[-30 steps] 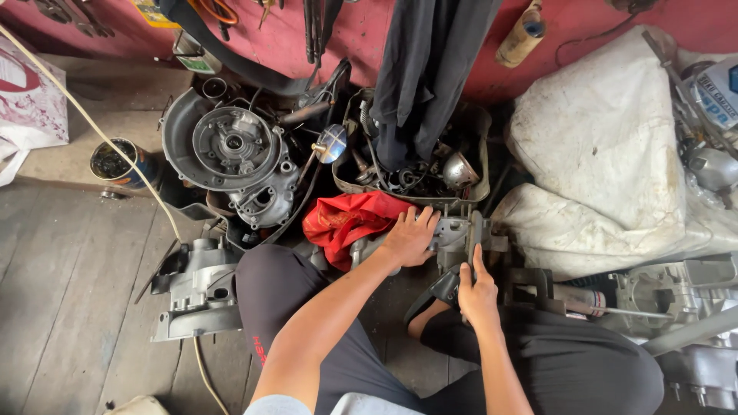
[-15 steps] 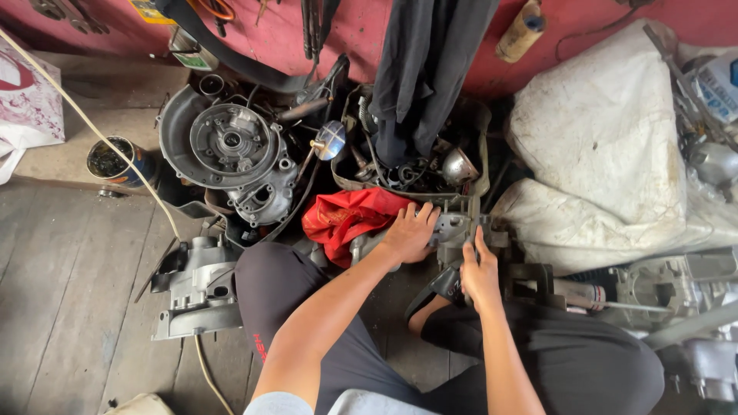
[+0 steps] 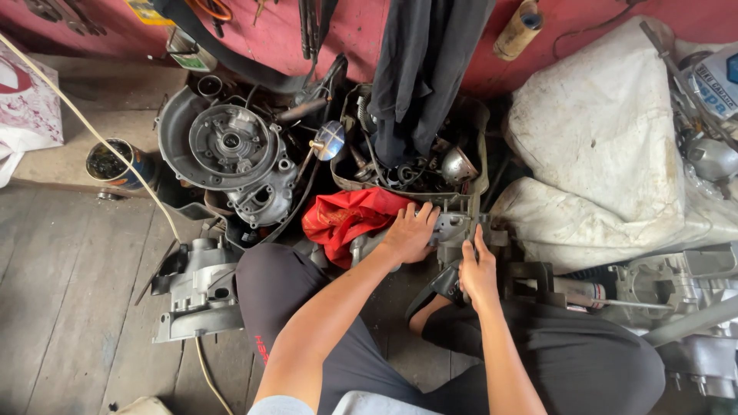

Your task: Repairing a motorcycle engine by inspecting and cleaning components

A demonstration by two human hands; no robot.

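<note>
Both hands on grey metal engine part (image 3: 453, 227) on floor between knees, beside red rag (image 3: 342, 217) — left hand (image 3: 407, 233) spread flat, pressing its left end; right hand (image 3: 478, 270) gripping near side, fingers pointing away — long axis left-right.

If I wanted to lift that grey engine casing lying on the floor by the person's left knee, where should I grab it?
Probably by the long outer edges of the grey engine casing, coming from above. It lies flat on the floorboards, clear of the left hand, so both sides look reachable; the dark recesses look awkward to grip.
</note>
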